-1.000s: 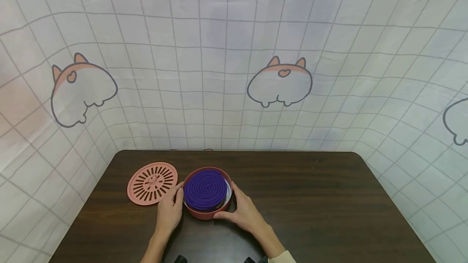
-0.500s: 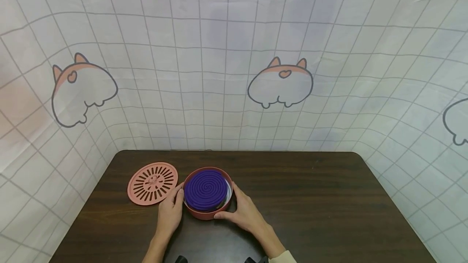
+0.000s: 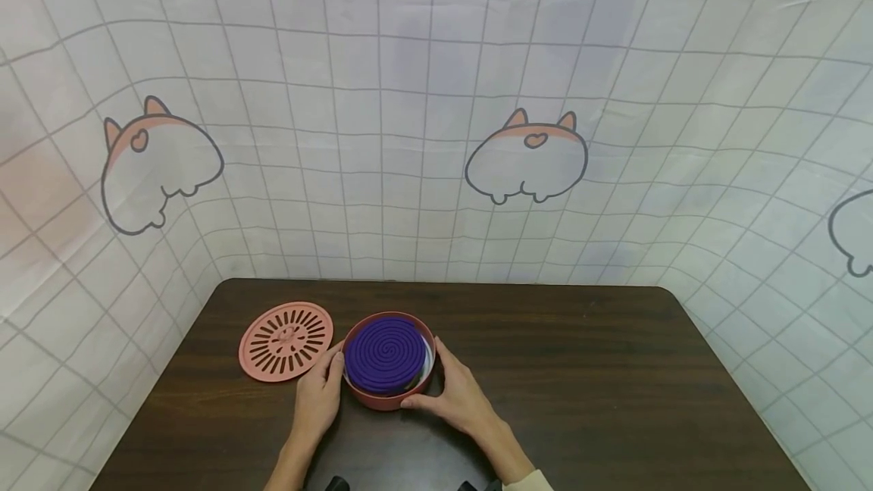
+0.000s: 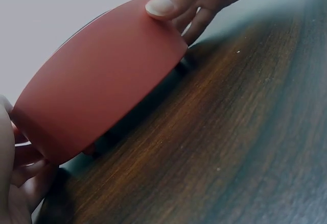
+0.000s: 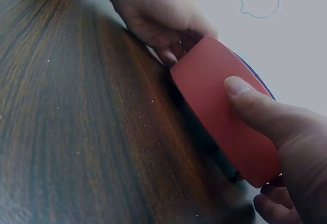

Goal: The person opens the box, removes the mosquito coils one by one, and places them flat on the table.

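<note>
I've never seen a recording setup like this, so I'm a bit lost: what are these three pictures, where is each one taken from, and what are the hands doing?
There is no machine here: a person works with bare hands and wears three cameras. The wide picture comes from the head and looks down at a dark wooden table. The two close pictures come from the wrists. The left hand and right hand hold a round red-orange dish from either side. In it lies a purple spiral coil. Beside it, to the left, lies a slotted round lid of the same colour, flat on the table. Behind hangs a checked cloth with cartoon animals.
</note>
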`<state>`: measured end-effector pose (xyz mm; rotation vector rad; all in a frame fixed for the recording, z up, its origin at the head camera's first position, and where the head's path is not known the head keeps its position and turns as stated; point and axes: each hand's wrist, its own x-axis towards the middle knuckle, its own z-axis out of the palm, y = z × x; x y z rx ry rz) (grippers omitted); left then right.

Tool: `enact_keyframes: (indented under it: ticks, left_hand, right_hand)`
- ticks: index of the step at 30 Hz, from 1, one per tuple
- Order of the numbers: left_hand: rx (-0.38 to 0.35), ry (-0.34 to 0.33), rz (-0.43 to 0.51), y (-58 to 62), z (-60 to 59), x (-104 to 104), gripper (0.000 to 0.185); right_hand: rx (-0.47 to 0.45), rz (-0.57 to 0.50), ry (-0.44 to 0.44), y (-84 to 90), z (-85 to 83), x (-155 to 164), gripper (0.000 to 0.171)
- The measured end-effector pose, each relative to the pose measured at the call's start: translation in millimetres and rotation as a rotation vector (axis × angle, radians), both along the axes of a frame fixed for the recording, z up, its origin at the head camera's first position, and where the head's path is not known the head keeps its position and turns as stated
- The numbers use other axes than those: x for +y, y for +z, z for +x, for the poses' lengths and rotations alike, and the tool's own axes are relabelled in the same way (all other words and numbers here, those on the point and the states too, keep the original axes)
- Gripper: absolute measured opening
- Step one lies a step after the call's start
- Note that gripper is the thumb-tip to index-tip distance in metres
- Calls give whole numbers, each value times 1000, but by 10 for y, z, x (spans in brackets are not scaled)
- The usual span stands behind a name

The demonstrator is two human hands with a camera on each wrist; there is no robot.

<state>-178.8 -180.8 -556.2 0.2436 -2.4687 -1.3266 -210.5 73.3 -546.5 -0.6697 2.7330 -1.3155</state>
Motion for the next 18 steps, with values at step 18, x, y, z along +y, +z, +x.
enact_keyframes:
  ticks: [18]
  left_hand:
    - [21,-6,-16,-18,2,-3,44]
  right_hand:
    - [60,-36,-37,132,70,-7,111]
